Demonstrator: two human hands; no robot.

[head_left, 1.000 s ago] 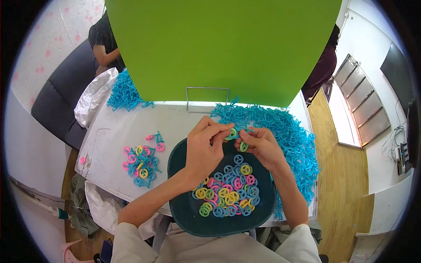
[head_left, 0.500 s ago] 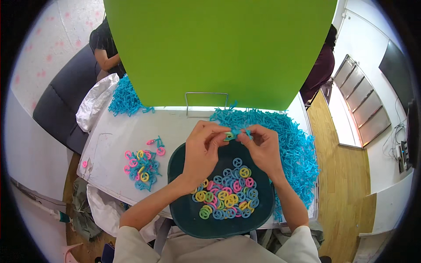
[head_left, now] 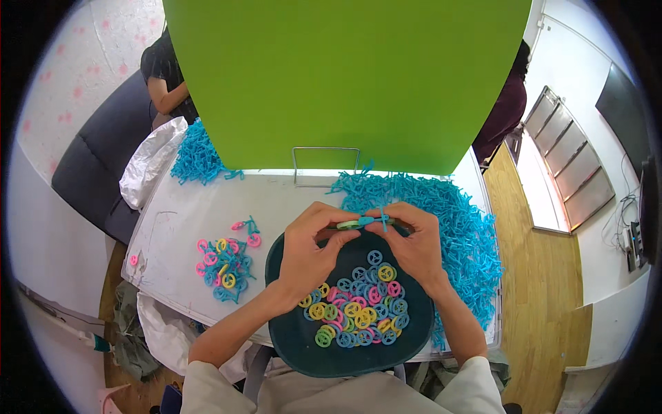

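At the far left of the white table [head_left: 276,200] we see a bundle of white plastic bags [head_left: 148,165] and a small heap of blue plastic stems [head_left: 200,155]. Nearer us lies a loose cluster of finished pieces [head_left: 224,261], coloured smiley rings already joined to blue stems; we judge this the done part, and it is small. Our left hand [head_left: 310,255] has thumb and fingers pressed together on a pale green smiley ring [head_left: 349,224], held above the far rim of the dark green bowl [head_left: 289,338]. Our right hand [head_left: 414,245] pinches a blue stem [head_left: 378,220] touching that ring, so the join looks under way, though we cannot tell if it has seated. The bowl holds many loose smiley rings [head_left: 358,307], and a large pile of blue stems [head_left: 462,228] spreads to the right, so most of the work seems left.
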